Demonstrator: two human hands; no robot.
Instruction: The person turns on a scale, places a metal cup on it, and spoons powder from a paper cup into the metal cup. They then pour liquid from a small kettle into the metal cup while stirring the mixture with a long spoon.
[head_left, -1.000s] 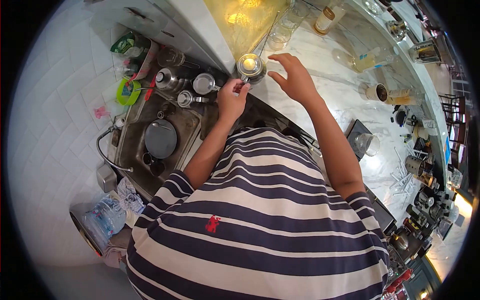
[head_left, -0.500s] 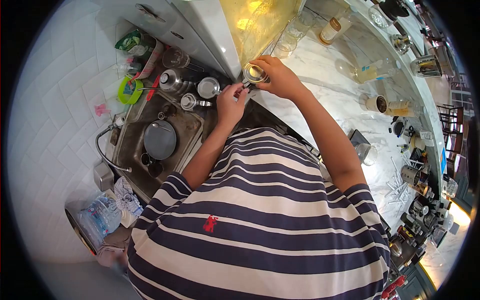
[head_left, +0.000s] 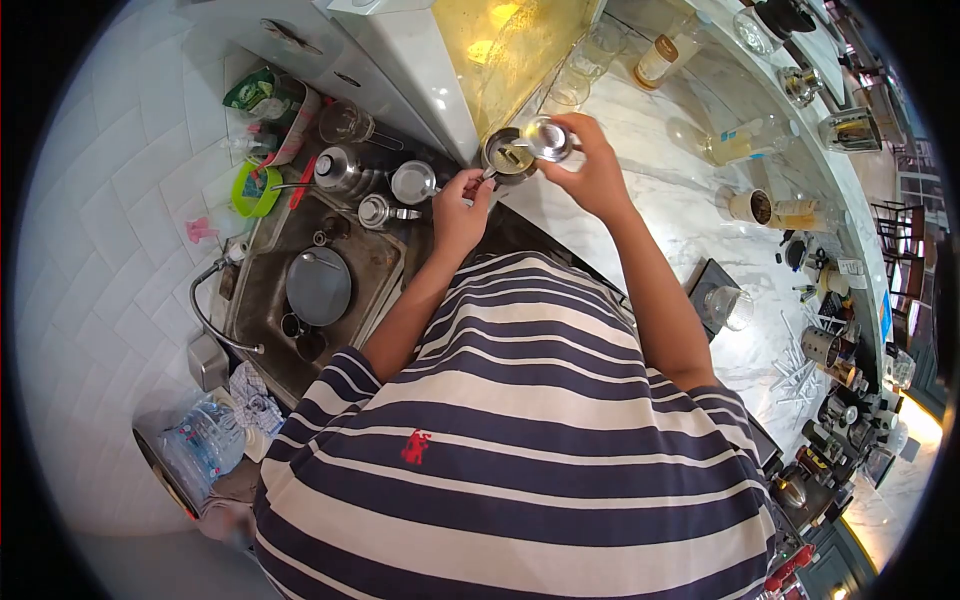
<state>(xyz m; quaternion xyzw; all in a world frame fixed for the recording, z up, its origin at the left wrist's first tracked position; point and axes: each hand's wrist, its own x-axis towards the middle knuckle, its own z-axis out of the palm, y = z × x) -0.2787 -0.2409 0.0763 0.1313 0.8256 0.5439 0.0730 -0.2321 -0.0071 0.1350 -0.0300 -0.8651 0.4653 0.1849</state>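
Observation:
My left hand (head_left: 462,208) is closed, its fingertips pinching the short handle of a small round metal vessel (head_left: 497,143) that has something yellowish inside. The vessel is at the counter's corner, against the lit glass-fronted case. In my right hand (head_left: 597,172) is a shiny round metal cup (head_left: 549,140), gripped by its side between thumb and fingers. The cup is held tilted, its edge overlapping the vessel's right side in this view. Left of my left hand stand a metal pitcher (head_left: 412,181) and a small lidded metal pot (head_left: 374,211).
A gooseneck kettle (head_left: 341,171) and a glass jug (head_left: 345,121) stand behind the sink (head_left: 372,283), which holds a grey round lid (head_left: 318,287). Drinking glasses (head_left: 570,90) and a bottle (head_left: 657,62) stand on the marble counter (head_left: 655,180). A glass jar (head_left: 729,307) sits farther right.
My right hand has moved right, shifting the shiny cup from over the round vessel to its right side and tilting it. The vessel's inside now shows. My left hand has stayed at the handle.

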